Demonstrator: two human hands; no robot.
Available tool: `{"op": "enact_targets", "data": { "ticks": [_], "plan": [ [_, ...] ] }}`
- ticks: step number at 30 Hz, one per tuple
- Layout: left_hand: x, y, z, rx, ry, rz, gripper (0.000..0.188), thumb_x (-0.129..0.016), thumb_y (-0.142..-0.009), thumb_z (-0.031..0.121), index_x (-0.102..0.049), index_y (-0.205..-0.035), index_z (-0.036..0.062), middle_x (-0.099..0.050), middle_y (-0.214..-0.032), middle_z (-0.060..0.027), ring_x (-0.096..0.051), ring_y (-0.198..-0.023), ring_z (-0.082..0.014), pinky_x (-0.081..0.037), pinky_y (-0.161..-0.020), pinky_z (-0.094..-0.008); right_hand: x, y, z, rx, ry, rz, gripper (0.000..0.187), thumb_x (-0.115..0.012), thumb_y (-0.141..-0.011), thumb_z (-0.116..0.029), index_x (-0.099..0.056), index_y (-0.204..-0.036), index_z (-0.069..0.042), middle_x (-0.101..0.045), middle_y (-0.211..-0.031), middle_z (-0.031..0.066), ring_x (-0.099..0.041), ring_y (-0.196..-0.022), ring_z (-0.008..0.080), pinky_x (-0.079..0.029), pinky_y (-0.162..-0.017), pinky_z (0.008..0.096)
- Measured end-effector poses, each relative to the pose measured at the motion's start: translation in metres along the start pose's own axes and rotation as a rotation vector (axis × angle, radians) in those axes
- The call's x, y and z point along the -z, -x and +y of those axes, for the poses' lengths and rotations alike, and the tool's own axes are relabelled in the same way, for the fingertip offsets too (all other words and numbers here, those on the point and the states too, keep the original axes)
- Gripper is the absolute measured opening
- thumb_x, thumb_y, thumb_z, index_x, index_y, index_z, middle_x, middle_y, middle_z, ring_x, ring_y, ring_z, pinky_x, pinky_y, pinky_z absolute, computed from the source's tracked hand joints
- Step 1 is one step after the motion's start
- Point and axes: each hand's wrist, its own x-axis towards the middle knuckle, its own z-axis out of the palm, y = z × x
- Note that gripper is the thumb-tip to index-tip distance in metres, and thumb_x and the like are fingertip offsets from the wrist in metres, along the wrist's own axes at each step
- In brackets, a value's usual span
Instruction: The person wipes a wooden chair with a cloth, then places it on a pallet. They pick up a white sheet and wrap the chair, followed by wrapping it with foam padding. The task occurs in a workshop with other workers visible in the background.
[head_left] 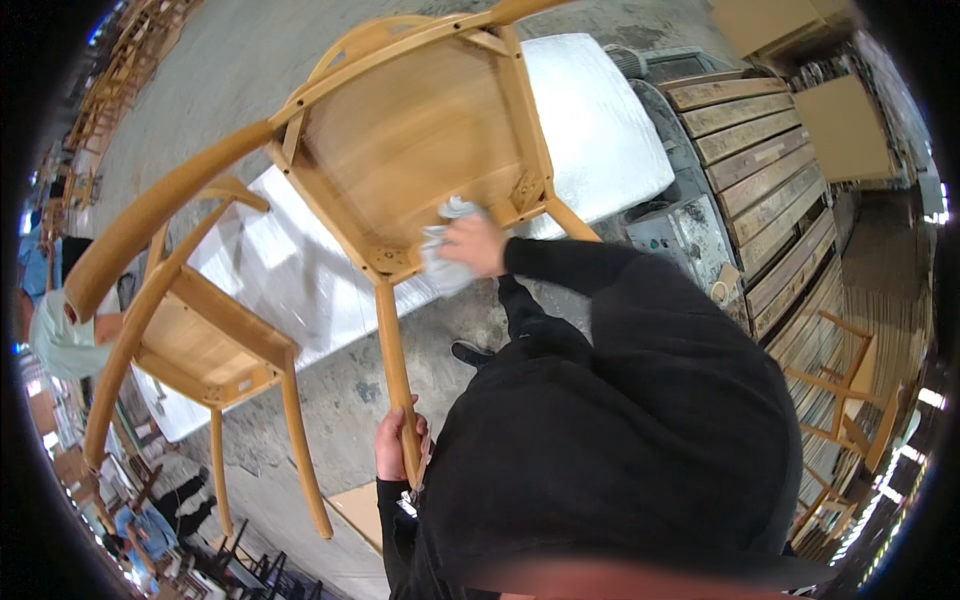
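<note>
A light wooden chair (pixel 400 150) is tipped in front of me, the underside of its seat facing me. My left hand (pixel 400 440) is wrapped round one of its legs (pixel 392 345), near the leg's end. My right hand (pixel 472 245) presses a crumpled pale cloth (pixel 445 262) to the frame along the near edge of the seat's underside. Motion slightly blurs that hand and the cloth. Part of the chair's backrest lies behind the seat and is hidden.
A second wooden chair (pixel 210 330) is at the left, beside a table with a shiny, pale cover (pixel 600 130). Slatted wooden boards (pixel 755 170) stand at the right near a grey metal box (pixel 685 240). Co-workers (pixel 75 330) are at the far left. Cardboard (pixel 845 125) leans at the upper right.
</note>
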Motion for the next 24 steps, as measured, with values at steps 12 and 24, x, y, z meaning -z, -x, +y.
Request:
{"op": "enact_targets", "data": {
  "ticks": [12,24],
  "plan": [
    [-0.068,-0.065,0.267,-1.536,-0.502,0.115,0.064,-0.064,-0.090,0.007,-0.033,-0.146,0.0083,-0.046,-0.143,-0.0197,-0.057,-0.115,-0.0222,-0.049,-0.094,-0.0370,0.108,0.003,0.136,-0.879,-0.508,0.965,0.058,-0.062,-0.090,-0.043,-0.052,-0.127,0.001,-0.054,-0.131,0.0274,-0.051,-0.124,0.0388,-0.040,-0.102,0.0438],
    [-0.163,-0.069,0.353,-1.819,-0.262,-0.126,0.019,-0.051,-0.090,0.015,-0.045,-0.073,0.0079,-0.048,-0.063,-0.0084,-0.050,-0.064,-0.0208,-0.047,-0.080,-0.0444,0.103,-0.004,0.177,-0.620,-0.593,0.889,0.070,-0.058,-0.092,-0.049,-0.044,-0.133,0.006,-0.053,-0.121,0.0308,-0.048,-0.113,0.0446,-0.039,-0.099,0.0466]
  ]
}}
